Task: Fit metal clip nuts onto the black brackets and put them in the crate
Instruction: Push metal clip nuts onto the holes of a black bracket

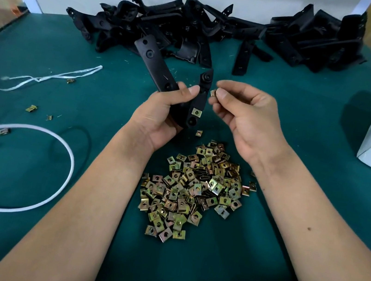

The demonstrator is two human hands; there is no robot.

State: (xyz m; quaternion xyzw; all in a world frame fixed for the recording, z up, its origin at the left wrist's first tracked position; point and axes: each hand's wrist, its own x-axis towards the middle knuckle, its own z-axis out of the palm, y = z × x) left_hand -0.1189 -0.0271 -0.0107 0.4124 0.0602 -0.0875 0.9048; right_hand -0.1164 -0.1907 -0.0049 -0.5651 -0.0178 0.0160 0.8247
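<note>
the left hand (167, 110) grips a black bracket (156, 70) already carrying one fitted clip nut (196, 112), while the right hand (240, 110) pinches a second clip nut (213, 93), which next needs sliding onto the bracket's upper tab.

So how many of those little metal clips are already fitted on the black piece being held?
1 clip shows on the bracket near its lower end; a second is pinched, unfitted. Others may be hidden.
</note>
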